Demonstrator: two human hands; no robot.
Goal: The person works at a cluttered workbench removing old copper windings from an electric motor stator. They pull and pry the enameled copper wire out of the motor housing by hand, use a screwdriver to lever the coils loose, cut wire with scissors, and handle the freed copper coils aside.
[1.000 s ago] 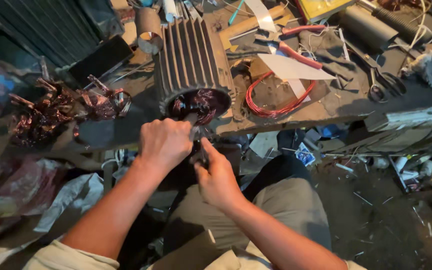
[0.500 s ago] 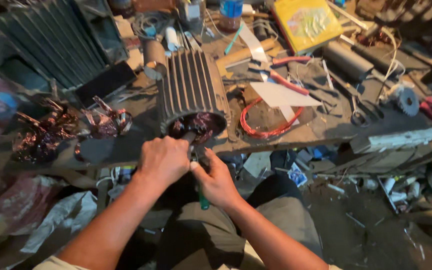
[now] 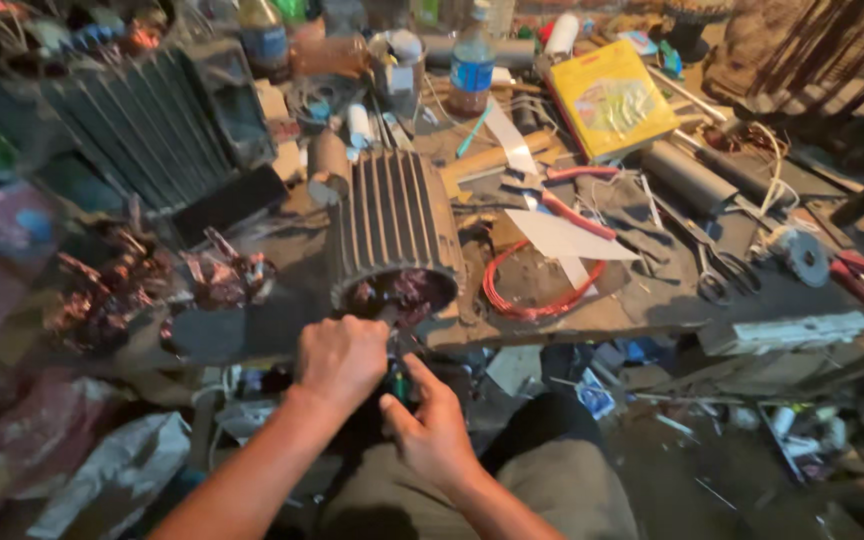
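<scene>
The finned motor housing point(image 3: 392, 225) is a dark grey metal cylinder with raised ribs running along its length. It lies on its side just left of the frame's centre, at the near edge of the table point(image 3: 652, 300), its open end facing the lower edge of the frame. Inside that opening, reddish-brown copper windings point(image 3: 397, 293) show around the bore. Just below the opening, slightly left of centre in the lower half of the frame, a small dark tool with a green handle point(image 3: 399, 385) stands roughly upright; its tip is hidden, so its exact kind is unclear.
</scene>
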